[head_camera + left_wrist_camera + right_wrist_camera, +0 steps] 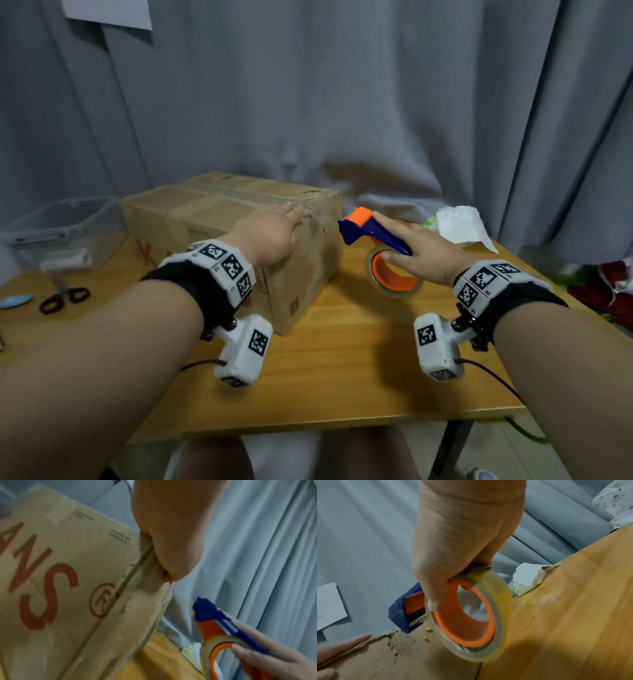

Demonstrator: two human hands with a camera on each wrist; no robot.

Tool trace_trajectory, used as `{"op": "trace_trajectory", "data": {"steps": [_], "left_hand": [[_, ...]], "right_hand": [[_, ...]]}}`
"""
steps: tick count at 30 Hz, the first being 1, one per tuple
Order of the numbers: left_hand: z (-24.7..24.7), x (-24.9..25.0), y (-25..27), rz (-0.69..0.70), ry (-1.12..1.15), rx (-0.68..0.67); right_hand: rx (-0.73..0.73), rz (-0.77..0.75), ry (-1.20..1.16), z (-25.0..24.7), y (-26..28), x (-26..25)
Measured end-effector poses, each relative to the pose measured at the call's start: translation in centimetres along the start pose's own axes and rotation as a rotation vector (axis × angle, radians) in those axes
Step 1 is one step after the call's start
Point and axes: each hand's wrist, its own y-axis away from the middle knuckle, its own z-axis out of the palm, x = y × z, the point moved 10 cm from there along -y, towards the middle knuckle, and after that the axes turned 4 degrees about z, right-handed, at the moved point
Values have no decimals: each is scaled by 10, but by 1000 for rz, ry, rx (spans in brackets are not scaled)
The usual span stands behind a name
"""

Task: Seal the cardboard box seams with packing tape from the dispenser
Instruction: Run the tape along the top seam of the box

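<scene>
A brown cardboard box with red lettering lies closed on the wooden table. My left hand rests on the box's top at its right edge, fingers straight. Just right of the box, my right hand grips a blue and orange tape dispenser carrying a roll of clear tape. The thumb hooks into the orange core and the index finger lies along the blue body. The dispenser's blue head hovers close to the box's upper right corner, apart from it.
A clear plastic bin and black scissors sit on the table's left side. A white tissue pack lies at the back right. Grey curtain hangs close behind. Red items lie off the table's right edge.
</scene>
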Motion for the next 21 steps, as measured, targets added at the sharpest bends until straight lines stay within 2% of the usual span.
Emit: {"op": "trace_trajectory", "data": {"steps": [4, 11, 16, 21], "left_hand": [[-2, 0, -2, -8, -7, 29], [-5, 4, -2, -33, -28, 33], [-11, 15, -16, -2, -209, 6], [-1, 10, -29, -3, -315, -29]], "right_hand": [[32, -13, -9, -8, 11, 0], [-27, 30, 48, 4, 36, 4], [-104, -1, 144, 10, 16, -18], [-165, 10, 137, 12, -12, -38]]}}
